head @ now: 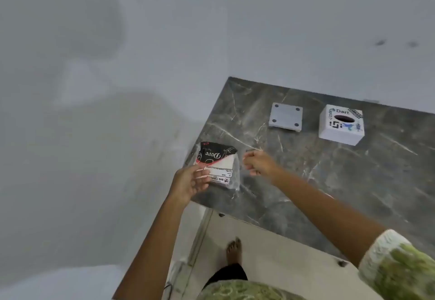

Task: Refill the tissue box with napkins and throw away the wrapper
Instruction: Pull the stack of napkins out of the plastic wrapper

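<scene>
A napkin pack (219,163) in a clear wrapper with a black and red label lies near the left corner of the grey marble counter (329,177). My left hand (190,182) rests its fingers on the pack's near left edge. My right hand (259,163) hovers just right of the pack with its fingers curled, and whether it pinches the clear wrapper edge is unclear. The white tissue box (341,124), stickered and with a dark oval slot on top, stands at the far side of the counter. Its flat white base plate (285,117) lies to its left.
The counter's left edge and near edge are close to the pack. A pale wall (117,87) rises to the left and behind. Below the counter edge are a light cabinet front (270,252) and my bare foot (234,251) on the floor.
</scene>
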